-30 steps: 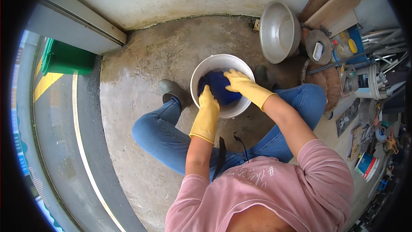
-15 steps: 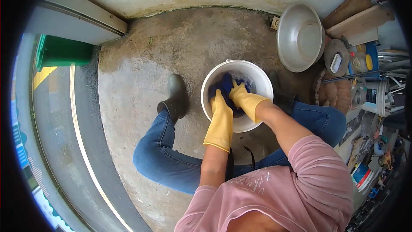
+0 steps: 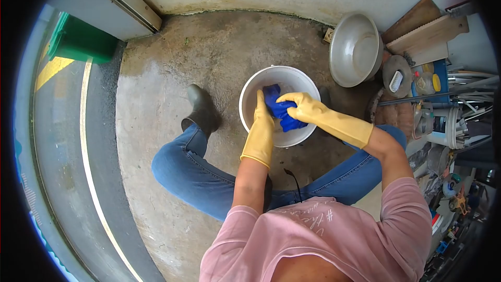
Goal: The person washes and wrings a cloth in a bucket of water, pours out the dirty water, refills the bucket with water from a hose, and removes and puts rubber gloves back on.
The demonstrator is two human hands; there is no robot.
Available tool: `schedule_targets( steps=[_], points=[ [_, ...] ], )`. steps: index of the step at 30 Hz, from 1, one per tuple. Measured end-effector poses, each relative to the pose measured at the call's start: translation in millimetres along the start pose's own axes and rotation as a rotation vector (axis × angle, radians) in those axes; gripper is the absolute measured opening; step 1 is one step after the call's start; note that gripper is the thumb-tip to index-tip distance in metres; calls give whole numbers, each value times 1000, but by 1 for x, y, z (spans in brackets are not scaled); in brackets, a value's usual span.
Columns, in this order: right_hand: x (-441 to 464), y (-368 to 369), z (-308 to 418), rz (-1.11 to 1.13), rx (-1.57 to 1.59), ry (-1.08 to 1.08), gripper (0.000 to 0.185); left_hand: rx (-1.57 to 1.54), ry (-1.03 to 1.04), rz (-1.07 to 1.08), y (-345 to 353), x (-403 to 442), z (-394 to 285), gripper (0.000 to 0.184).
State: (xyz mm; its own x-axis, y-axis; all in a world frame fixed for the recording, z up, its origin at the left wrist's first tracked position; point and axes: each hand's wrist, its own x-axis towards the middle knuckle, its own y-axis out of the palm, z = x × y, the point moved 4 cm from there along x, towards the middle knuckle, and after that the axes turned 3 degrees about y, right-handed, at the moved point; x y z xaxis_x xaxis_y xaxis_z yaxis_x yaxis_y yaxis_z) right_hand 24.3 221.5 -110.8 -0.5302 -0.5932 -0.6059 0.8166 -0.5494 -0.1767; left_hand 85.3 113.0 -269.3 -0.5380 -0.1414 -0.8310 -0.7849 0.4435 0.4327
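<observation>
A wet, bunched blue cloth (image 3: 286, 110) is held within the mouth of a white bucket (image 3: 247, 84), which stands on the floor between my boots. My left hand (image 3: 262, 115), in a yellow rubber glove, grips the cloth's left side; one digit points up along its edge, and the cloth partly hides the others. From the right, my gloved right hand (image 3: 302, 105) is closed over the upper part of the cloth with its fingers bent. The bucket's inside is partly covered by cloth and gloves.
A large metal basin (image 3: 355, 49) leans by the wall at the upper right. Wooden boards (image 3: 428, 34), a white brush (image 3: 396, 81), bottles and tools crowd the right side. A green bin (image 3: 83, 39) stands by the road at the left. The concrete floor (image 3: 156, 99) looks damp.
The blue cloth has come up from low in the bucket and shows more. My right hand has drawn back to the right and rests over it; my left hand is along its left side.
</observation>
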Motion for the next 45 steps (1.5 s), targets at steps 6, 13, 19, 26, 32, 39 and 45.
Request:
schedule_targets(
  steps=[6, 13, 19, 26, 32, 39, 45],
  points=[
    [6, 43, 17, -223, -259, -661, 27, -355, -230, 513, 1, 6, 12, 70],
    [72, 45, -20, -375, -457, -763, 31, -203, -65, 108, -12, 21, 9, 66],
    [151, 10, -85, -178, -997, -96, 36, 158, -46, -413, -14, -5, -9, 63],
    [138, 25, -97, 84, -1291, -20, 67, 404, 103, -512, -1, -45, -33, 62],
    [169, 11, -108, -47, -893, 418, 64, 413, 90, -437, -10, -25, -23, 66],
    [114, 2, -50, -117, -176, 234, 48, 81, -64, -372, -9, -11, -11, 77],
    [14, 10, 22, 119, 113, -57, 47, 42, 50, 20, -9, -4, -26, 84]
  ],
)
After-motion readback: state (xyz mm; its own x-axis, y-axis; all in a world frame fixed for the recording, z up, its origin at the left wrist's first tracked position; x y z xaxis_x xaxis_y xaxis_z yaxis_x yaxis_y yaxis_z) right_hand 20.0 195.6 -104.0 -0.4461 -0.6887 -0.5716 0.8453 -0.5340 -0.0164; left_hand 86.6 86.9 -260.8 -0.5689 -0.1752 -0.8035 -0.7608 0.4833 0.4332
